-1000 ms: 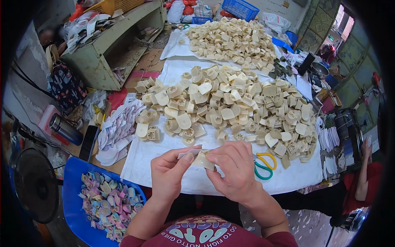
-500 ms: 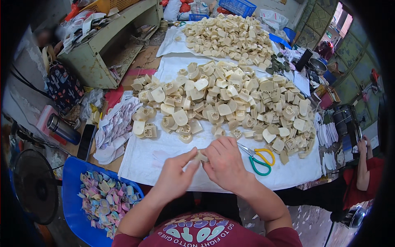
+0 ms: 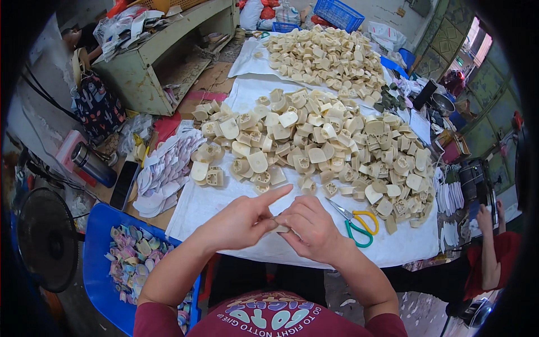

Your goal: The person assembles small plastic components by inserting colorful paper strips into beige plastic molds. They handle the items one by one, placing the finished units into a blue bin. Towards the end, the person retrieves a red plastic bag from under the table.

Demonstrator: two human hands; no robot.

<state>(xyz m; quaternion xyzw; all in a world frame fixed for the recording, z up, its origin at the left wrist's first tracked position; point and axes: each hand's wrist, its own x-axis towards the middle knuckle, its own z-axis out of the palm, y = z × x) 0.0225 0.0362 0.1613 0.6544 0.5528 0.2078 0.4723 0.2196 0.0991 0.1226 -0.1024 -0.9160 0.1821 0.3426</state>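
Note:
Between my hands, low over the near edge of the white-covered table [image 3: 224, 224], is a small beige piece [image 3: 280, 228] that looks like a plastic shoe heel, mostly covered by fingers. My left hand [image 3: 238, 223] pinches it with the thumb, its index finger stretched out. With bent fingers, my right hand [image 3: 312, 227] grips the same piece from the other side. Just right of that hand lies a pair of scissors [image 3: 350, 215] with yellow and green handles. Beyond both hands spreads a large pile of beige heels [image 3: 314, 151].
Farther back is another heel pile [image 3: 325, 59]. White cut pieces [image 3: 163, 171] are heaped at left beside a phone [image 3: 124, 185] and flask [image 3: 94, 164]. A blue bin [image 3: 96, 264] of multicoloured pieces stands lower left, near a fan [image 3: 48, 238]. Another person [image 3: 491, 258] works at right.
My left index finger has stretched out and away from the piece, and the left hand has turned. Both hands still hold the piece. The whole view has shifted slightly.

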